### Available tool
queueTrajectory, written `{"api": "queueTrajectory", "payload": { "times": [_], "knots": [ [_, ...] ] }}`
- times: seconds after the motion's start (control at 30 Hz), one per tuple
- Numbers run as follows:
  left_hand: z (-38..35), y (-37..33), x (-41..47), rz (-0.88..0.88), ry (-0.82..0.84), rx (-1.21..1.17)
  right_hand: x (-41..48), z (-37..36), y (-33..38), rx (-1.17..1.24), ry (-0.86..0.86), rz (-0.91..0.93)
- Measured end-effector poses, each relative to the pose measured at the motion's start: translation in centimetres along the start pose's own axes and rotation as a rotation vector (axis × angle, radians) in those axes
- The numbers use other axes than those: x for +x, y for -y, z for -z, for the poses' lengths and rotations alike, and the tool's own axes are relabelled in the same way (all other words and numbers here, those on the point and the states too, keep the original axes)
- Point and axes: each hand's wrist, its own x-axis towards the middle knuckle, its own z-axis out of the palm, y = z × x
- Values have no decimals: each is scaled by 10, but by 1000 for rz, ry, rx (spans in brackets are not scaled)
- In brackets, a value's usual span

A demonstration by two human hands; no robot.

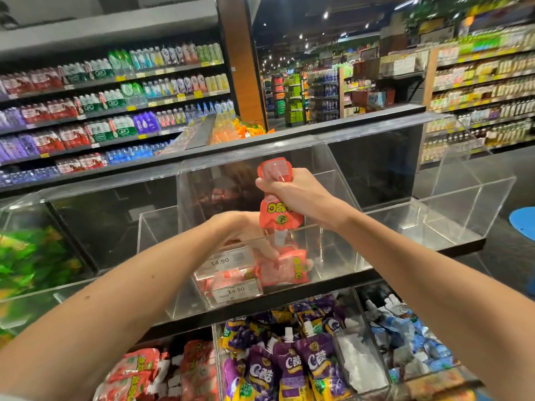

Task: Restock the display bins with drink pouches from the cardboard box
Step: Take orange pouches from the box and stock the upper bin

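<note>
A: While the right hand (289, 192) hangs over the clear middle bin (335, 256), its fingers are wrapped tight round a pink pouch (273, 211), spout pointing straight down!

B: And the left hand (246, 235)?

A: Down inside that same bin, fingers on a second pink pouch (285, 269) lying flat, just right of the 14.90 price label (221, 260). Gripping or only touching? The acrylic blurs it, so I cannot tell.

B: Nearer us?

A: Lower bins: red pouches (139, 369) on the left, purple pouches (289, 369) in the middle, blue pouches (405, 331) on the right. Far left, bottle shelves (115, 96).
</note>
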Motion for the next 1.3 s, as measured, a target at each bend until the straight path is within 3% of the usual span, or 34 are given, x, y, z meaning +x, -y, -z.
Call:
{"api": "queueTrajectory", "payload": {
  "times": [0.03, 0.2, 0.27, 0.47, 0.6, 0.73, 0.8, 0.87, 1.0, 1.13, 1.3],
  "knots": [
    [7, 4, -2, -27, -72, -2, 1, -1, 1, 12, -11, 12],
    [44, 17, -52, -101, -452, -710, 7, -7, 10, 6, 20, 77],
    [52, 14, -73, -140, -517, -827, 10, -13, 17, -62, 42, 116],
    [50, 24, -104, -183, -584, -766, 12, -31, 41, -324, 81, 251],
    [56, 39, -114, -115, -654, -712, 18, -29, 55, -389, 221, 196],
    [56, 49, -122, -112, -697, -769, 24, -16, 69, -111, 520, 9],
    [51, 51, -118, -101, -716, -720, 30, -18, 65, 31, 568, -50],
    [42, 53, -107, -55, -714, -570, 37, -28, 51, -51, 530, -69],
    [23, 56, -74, 63, -660, -56, 52, -58, 8, -206, 497, -163],
    [10, 48, -51, 72, -489, 445, 67, -85, -16, -358, 593, -224],
    [6, 46, -39, 208, -443, 679, 77, -104, -28, -473, 601, -155]
  ]
}}
